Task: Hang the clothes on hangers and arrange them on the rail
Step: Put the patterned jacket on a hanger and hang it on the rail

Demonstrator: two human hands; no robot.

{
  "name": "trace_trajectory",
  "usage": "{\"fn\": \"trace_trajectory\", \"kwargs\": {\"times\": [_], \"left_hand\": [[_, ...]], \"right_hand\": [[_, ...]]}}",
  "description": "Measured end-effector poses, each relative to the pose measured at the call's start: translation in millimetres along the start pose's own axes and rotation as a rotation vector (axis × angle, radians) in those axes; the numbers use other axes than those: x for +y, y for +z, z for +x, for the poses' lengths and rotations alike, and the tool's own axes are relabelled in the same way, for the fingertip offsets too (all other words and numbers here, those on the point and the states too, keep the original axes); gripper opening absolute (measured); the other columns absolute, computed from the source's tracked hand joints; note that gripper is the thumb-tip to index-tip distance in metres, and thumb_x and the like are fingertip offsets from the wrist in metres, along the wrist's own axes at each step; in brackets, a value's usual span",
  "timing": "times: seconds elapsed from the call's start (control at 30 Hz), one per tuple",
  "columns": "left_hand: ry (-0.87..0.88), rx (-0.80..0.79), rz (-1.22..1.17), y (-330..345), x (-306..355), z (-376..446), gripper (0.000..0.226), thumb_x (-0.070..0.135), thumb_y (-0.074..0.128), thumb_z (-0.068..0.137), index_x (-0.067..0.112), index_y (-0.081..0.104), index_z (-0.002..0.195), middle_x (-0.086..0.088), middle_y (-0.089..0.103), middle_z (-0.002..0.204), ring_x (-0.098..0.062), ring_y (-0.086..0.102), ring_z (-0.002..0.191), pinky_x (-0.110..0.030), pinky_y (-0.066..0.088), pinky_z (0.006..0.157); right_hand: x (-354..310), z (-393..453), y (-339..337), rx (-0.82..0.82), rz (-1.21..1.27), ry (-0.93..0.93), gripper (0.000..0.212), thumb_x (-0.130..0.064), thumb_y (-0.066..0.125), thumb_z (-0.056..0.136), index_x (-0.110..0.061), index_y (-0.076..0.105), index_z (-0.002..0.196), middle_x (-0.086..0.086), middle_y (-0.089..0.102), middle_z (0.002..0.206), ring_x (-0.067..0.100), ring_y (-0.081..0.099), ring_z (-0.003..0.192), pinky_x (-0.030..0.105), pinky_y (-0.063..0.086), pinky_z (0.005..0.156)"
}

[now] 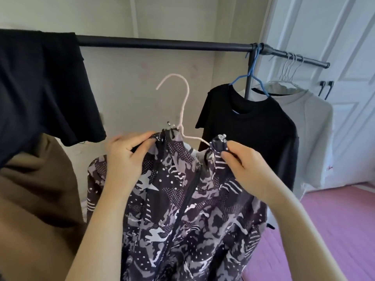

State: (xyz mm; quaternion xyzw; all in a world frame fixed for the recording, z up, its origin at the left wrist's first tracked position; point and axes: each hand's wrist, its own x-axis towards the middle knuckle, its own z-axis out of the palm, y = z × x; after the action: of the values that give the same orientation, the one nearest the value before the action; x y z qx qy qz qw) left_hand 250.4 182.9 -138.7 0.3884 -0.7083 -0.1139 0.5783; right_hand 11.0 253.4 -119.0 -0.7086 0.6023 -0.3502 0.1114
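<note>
Below the rail point(162, 43), both hands hold a patterned jacket point(182, 209) on a pink hanger point(183, 110). The left hand point(125, 159) has its fingers point(142, 138) pinching the collar; the right hand point(247, 167) pinches what looks like the other collar edge. A black shirt point(247, 134) hangs from the rail's right end.

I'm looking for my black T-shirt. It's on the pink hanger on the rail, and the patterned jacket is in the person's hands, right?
Not quite. The head view shows the black T-shirt hanging on a blue hanger on the rail. The pink hanger is inside the patterned jacket, which both hands are holding.
</note>
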Motion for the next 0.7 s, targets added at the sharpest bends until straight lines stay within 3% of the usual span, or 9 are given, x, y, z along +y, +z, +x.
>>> {"fn": "trace_trajectory", "kwargs": {"times": [0.13, 0.2, 0.27, 0.33, 0.43, 0.5, 0.57, 0.6, 0.7], "left_hand": [[0.046, -0.073, 0.012, 6.2, 4.5, 1.9, 0.02, 0.026, 0.064, 0.088, 0.028, 0.07, 0.107, 0.034, 0.066, 0.086, 0.006, 0.063, 0.088, -0.052, 0.041, 0.1], [0.002, -0.077, -0.011, -1.6, -2.5, 3.1, 0.019, 0.022, 0.065, 0.087, 0.023, 0.072, 0.104, 0.041, 0.064, 0.085, 0.01, 0.063, 0.088, -0.034, 0.047, 0.099], [-0.087, -0.035, -0.053, -12.3, -12.5, 3.2, 0.016, 0.014, 0.064, 0.088, 0.023, 0.073, 0.096, 0.04, 0.065, 0.083, 0.01, 0.064, 0.086, -0.011, 0.048, 0.084], [-0.175, 0.025, -0.083, -19.3, -18.7, 2.5, 0.021, 0.012, 0.061, 0.09, 0.032, 0.069, 0.09, 0.034, 0.068, 0.08, 0.012, 0.063, 0.085, -0.004, 0.045, 0.077], [-0.21, 0.017, -0.021, -15.1, -18.4, 5.3, 0.019, 0.018, 0.056, 0.094, 0.033, 0.067, 0.097, 0.023, 0.066, 0.093, 0.016, 0.059, 0.088, -0.001, 0.042, 0.079], [-0.144, -0.073, 0.036, -3.8, -12.0, 8.1, 0.019, 0.024, 0.054, 0.095, 0.033, 0.063, 0.109, 0.026, 0.061, 0.099, 0.017, 0.056, 0.094, 0.001, 0.039, 0.083], [-0.075, -0.191, 0.081, 9.7, -5.5, 9.4, 0.029, 0.04, 0.055, 0.091, 0.034, 0.06, 0.119, 0.026, 0.06, 0.099, 0.015, 0.056, 0.095, -0.006, 0.041, 0.086], [-0.043, -0.212, 0.108, 15.4, -4.6, 10.8, 0.037, 0.047, 0.054, 0.088, 0.031, 0.062, 0.121, 0.02, 0.063, 0.098, 0.007, 0.059, 0.093, -0.016, 0.047, 0.084], [-0.005, -0.118, 0.074, 23.2, -10.8, 15.0, 0.04, 0.044, 0.056, 0.086, 0.016, 0.07, 0.11, 0.004, 0.065, 0.087, -0.012, 0.061, 0.078, -0.039, 0.051, 0.073]], "right_hand": [[0.2, 3.0, 6.6, 0.127, 0.229, -0.019, 0.029, -0.016, 0.051, 0.097, -0.005, 0.045, 0.071, -0.001, 0.042, 0.059, 0.003, 0.036, 0.052, 0.021, 0.031, 0.05], [6.7, 1.6, 3.0, 0.172, 0.311, 0.023, 0.029, -0.015, 0.053, 0.096, -0.001, 0.049, 0.071, 0.003, 0.044, 0.059, 0.003, 0.039, 0.053, 0.019, 0.033, 0.05], [15.9, -0.3, -3.5, 0.235, 0.325, 0.064, 0.029, -0.018, 0.055, 0.095, 0.002, 0.052, 0.074, 0.018, 0.05, 0.064, 0.008, 0.044, 0.056, 0.021, 0.036, 0.05], [22.5, -0.3, -9.5, 0.291, 0.308, 0.085, 0.031, -0.02, 0.055, 0.094, 0.002, 0.052, 0.074, 0.024, 0.053, 0.067, 0.012, 0.045, 0.057, 0.022, 0.036, 0.049], [21.9, 3.9, -11.7, 0.317, 0.282, 0.088, 0.032, -0.019, 0.056, 0.094, 0.0, 0.049, 0.069, 0.012, 0.044, 0.057, 0.006, 0.04, 0.052, 0.017, 0.032, 0.045], [21.4, 7.7, -9.1, 0.311, 0.275, 0.084, 0.033, -0.019, 0.056, 0.095, 0.001, 0.048, 0.069, 0.004, 0.043, 0.058, 0.005, 0.037, 0.051, 0.016, 0.03, 0.045], [19.2, 10.7, -6.4, 0.31, 0.27, 0.08, 0.034, -0.019, 0.056, 0.095, 0.003, 0.047, 0.07, 0.004, 0.042, 0.059, 0.005, 0.036, 0.051, 0.016, 0.029, 0.046], [18.1, 12.9, -5.9, 0.321, 0.271, 0.077, 0.034, -0.018, 0.056, 0.094, 0.002, 0.047, 0.069, 0.004, 0.042, 0.059, 0.004, 0.035, 0.051, 0.016, 0.029, 0.046], [15.2, 11.7, -9.9, 0.377, 0.304, 0.085, 0.036, -0.02, 0.058, 0.094, -0.004, 0.045, 0.065, 0.0, 0.042, 0.057, 0.005, 0.036, 0.052, 0.017, 0.031, 0.047]]}}
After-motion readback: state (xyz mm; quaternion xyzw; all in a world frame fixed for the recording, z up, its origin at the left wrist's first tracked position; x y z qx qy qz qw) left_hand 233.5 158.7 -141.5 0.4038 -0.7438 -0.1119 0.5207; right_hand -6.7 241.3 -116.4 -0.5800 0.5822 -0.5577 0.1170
